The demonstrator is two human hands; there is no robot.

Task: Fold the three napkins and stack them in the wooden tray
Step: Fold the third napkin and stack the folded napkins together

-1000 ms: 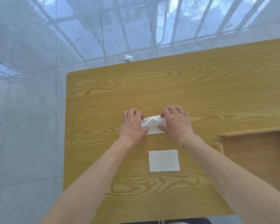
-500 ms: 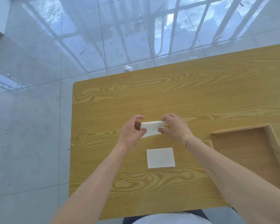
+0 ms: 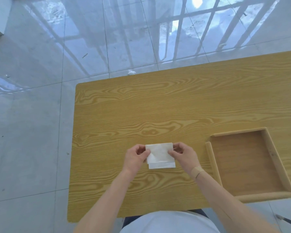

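A folded white napkin [image 3: 159, 153] is held just above the table, pinched at its left edge by my left hand [image 3: 136, 157] and at its right edge by my right hand [image 3: 183, 155]. Directly under it lies a second folded napkin [image 3: 161, 165]; only its near strip shows below the held one. The wooden tray [image 3: 210, 158] sits on the table to the right of my hands, with nothing inside it. A third napkin is not visible.
The wooden table [image 3: 158, 106] ends at its left edge close to my left arm and at its near edge by my body. A crumpled white scrap [image 3: 131, 72] lies on the tiled floor beyond the far edge.
Both hands lifted the folded napkin off the table and brought it toward me, over the second folded napkin. The camera view shifted, showing more of the tray.
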